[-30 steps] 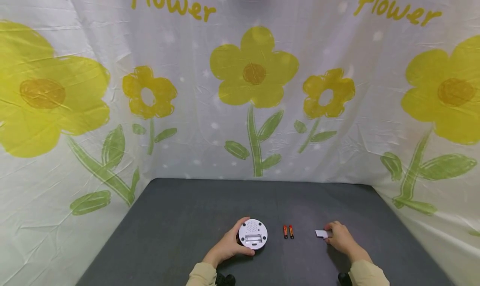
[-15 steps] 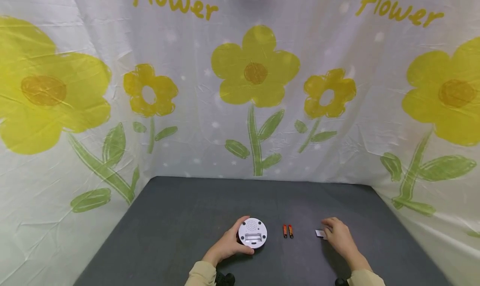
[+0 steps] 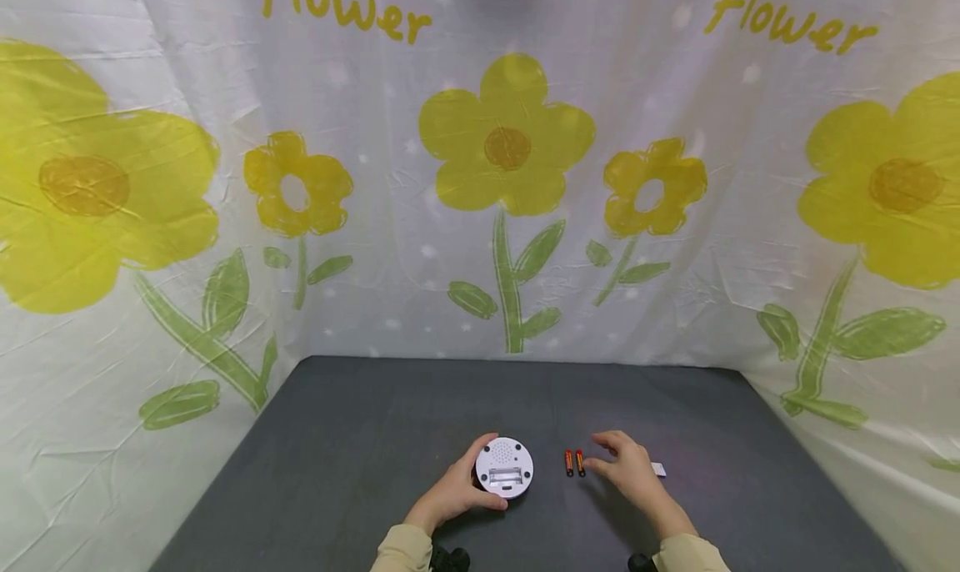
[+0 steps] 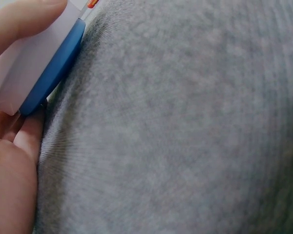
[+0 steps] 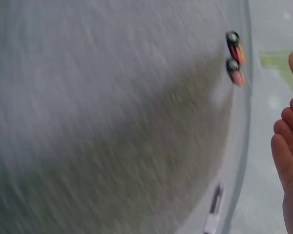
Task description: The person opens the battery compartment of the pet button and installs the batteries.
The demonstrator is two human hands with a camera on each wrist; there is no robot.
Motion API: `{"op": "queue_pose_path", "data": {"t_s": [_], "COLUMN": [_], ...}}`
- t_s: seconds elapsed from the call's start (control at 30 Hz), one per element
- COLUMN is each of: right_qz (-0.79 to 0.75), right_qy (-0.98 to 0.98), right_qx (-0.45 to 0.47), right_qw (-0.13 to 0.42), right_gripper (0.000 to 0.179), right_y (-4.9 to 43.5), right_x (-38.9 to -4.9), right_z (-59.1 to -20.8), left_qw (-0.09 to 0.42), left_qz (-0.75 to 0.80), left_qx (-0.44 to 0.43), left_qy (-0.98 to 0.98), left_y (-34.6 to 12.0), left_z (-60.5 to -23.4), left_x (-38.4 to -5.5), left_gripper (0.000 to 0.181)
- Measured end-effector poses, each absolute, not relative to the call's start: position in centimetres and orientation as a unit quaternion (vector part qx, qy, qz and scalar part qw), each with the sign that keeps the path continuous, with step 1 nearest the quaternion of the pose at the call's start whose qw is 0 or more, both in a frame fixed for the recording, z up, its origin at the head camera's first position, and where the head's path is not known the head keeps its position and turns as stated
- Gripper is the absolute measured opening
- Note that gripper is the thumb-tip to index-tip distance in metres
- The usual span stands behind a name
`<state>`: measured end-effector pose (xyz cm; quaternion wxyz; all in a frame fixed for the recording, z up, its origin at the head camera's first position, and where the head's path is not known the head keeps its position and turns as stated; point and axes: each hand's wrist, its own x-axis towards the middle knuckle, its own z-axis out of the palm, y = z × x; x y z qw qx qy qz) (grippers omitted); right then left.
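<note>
My left hand (image 3: 456, 489) grips a round white battery-powered device (image 3: 505, 458) by its side, thumb and fingers around the rim. Its underside faces up, showing speaker holes, several dark feet and an uncovered battery compartment (image 3: 505, 476) with no batteries in it. In the left wrist view the device has a blue band (image 4: 56, 68) below the white casing. Two red-and-black batteries (image 3: 574, 464) lie side by side on the table. Just right of them, my right hand (image 3: 630, 474) hovers with thumb and fingers apart, holding nothing. A small flat white piece (image 3: 659, 469) lies partly hidden behind that hand.
A dark grey cloth covers the table (image 3: 420, 405). Behind and on both sides hangs a white curtain (image 3: 390, 288) printed with yellow flowers. The right wrist view is blurred, with the batteries (image 5: 235, 58) and the white piece (image 5: 214, 214) near the cloth's far edge.
My right hand has let go of the flat white piece, leaving it on the table, and has moved left to the batteries. The left hand and the device stay in place.
</note>
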<state>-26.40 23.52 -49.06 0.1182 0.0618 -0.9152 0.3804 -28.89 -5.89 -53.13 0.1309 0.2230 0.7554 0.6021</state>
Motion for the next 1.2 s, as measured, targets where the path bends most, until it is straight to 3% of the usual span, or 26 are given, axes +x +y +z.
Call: {"op": "queue_pose_path", "data": {"t_s": [0.67,0.93,1.2], "right_qz": [0.302,0.239,0.223], "right_qy": [-0.937,-0.946,-0.958], "right_qx": [0.069,0.071,0.005], "right_qw": [0.161,0.207,0.179], "right_gripper": [0.031,0.011,0.003], "right_y": [21.4,21.0,21.1], "right_x": [-26.5,-26.6,-26.3], "right_z": [-51.1,-51.1,-50.5], "left_qw": [0.131,0.13,0.128], "left_qz": [0.6,0.603,0.605], "left_qx": [0.223,0.226,0.226], "left_qy": [0.757,0.754,0.753], "left_y": [-6.0,-5.9,-5.9], "left_z": [-53.0,-53.0,-53.1], "left_x": [-28.9,-28.8,-28.8], "left_gripper": [0.1,0.099,0.099]}}
